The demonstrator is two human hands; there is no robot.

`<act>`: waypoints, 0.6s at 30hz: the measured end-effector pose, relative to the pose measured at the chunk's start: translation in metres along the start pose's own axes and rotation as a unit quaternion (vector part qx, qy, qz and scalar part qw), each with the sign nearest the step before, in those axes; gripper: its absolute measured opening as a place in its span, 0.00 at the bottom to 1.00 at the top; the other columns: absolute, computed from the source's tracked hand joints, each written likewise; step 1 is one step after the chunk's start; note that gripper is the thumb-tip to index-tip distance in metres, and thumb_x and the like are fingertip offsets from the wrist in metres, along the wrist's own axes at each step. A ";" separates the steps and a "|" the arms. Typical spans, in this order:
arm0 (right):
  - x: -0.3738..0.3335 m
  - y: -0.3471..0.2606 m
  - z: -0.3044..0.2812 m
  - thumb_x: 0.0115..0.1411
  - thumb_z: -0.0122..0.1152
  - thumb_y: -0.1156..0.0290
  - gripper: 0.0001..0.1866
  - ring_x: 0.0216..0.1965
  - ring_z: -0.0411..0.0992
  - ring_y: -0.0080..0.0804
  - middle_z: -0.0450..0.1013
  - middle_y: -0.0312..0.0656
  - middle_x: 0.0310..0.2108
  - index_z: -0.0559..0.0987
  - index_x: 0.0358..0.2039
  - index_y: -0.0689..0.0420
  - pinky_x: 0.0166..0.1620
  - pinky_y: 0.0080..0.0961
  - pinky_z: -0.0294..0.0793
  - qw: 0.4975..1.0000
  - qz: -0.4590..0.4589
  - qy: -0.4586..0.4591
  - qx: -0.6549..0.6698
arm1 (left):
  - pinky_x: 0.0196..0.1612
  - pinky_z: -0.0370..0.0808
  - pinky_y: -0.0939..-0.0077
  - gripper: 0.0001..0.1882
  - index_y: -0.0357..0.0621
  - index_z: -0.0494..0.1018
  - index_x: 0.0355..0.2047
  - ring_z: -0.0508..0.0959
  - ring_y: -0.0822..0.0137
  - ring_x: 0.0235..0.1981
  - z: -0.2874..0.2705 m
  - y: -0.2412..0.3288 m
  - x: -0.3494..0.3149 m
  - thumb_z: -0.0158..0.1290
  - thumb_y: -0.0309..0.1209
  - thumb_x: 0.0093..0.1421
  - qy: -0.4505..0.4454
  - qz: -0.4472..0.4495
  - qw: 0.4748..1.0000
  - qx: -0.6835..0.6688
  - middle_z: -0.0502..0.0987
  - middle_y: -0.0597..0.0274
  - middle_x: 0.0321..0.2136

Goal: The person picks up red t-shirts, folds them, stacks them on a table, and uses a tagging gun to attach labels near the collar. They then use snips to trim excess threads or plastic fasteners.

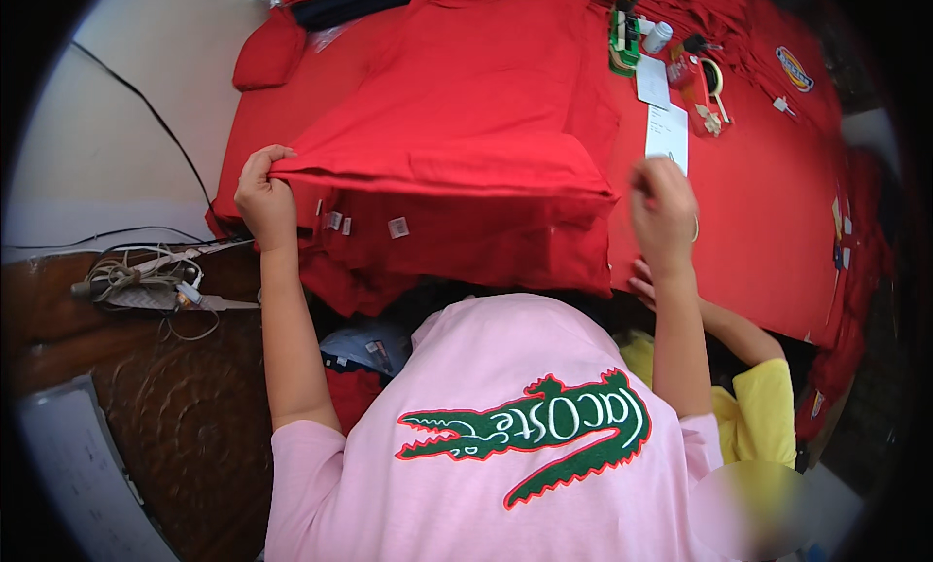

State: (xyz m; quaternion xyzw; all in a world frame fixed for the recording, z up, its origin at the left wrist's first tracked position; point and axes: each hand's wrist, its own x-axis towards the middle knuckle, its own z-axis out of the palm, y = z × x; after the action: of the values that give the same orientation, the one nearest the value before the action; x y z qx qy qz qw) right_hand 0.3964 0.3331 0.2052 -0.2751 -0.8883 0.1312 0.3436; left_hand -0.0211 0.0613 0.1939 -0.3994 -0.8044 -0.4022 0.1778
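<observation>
A red garment (466,86) is spread over the table in front of me, its near part folded back in a raised edge. My left hand (266,194) pinches the left end of that edge. Beyond its right end, my right hand (665,204) is curled closed and slightly blurred, apart from the cloth. Whether anything is inside its fingers is hidden. Below the raised edge lies more red cloth (457,246), with small white labels (398,228) on it.
A person in a yellow sleeve (763,406) reaches in at right, a hand (642,282) at the table edge. Paper slips (668,139), a green tape dispenser (624,45) and a white bottle (658,37) stand on the red tabletop (748,222). Tangled cables (141,278) lie left.
</observation>
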 end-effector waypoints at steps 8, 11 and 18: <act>-0.081 0.015 -0.008 0.60 0.60 0.87 0.07 0.32 0.73 0.33 0.73 0.42 0.32 0.77 0.36 0.61 0.37 0.26 0.73 0.990 0.133 -0.050 0.024 | 0.58 0.74 0.58 0.15 0.46 0.85 0.39 0.80 0.53 0.54 -0.017 -0.074 -0.096 0.54 0.16 0.57 -0.270 0.050 0.955 0.110 0.83 0.57 0.47; -0.093 -0.002 0.040 0.63 0.62 0.84 0.07 0.29 0.71 0.25 0.75 0.39 0.34 0.82 0.40 0.61 0.35 0.23 0.72 0.971 0.208 -0.076 0.093 | 0.58 0.74 0.59 0.11 0.47 0.84 0.40 0.80 0.53 0.53 -0.025 -0.095 -0.131 0.58 0.20 0.60 -0.259 -0.038 0.961 0.087 0.82 0.57 0.47; -0.083 -0.016 0.148 0.65 0.71 0.66 0.12 0.25 0.69 0.27 0.73 0.40 0.29 0.81 0.37 0.63 0.31 0.26 0.70 0.966 0.237 -0.085 0.062 | 0.58 0.74 0.58 0.07 0.44 0.83 0.40 0.81 0.54 0.51 0.011 -0.038 -0.139 0.63 0.28 0.61 -0.266 -0.037 0.961 -0.062 0.83 0.57 0.43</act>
State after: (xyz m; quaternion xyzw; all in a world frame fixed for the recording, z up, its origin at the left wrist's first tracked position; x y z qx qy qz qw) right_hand 0.3399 0.2657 0.0587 -0.4436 -0.8136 0.2868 0.2429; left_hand 0.0353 -0.0136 0.0832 -0.4720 -0.8105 -0.3368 -0.0827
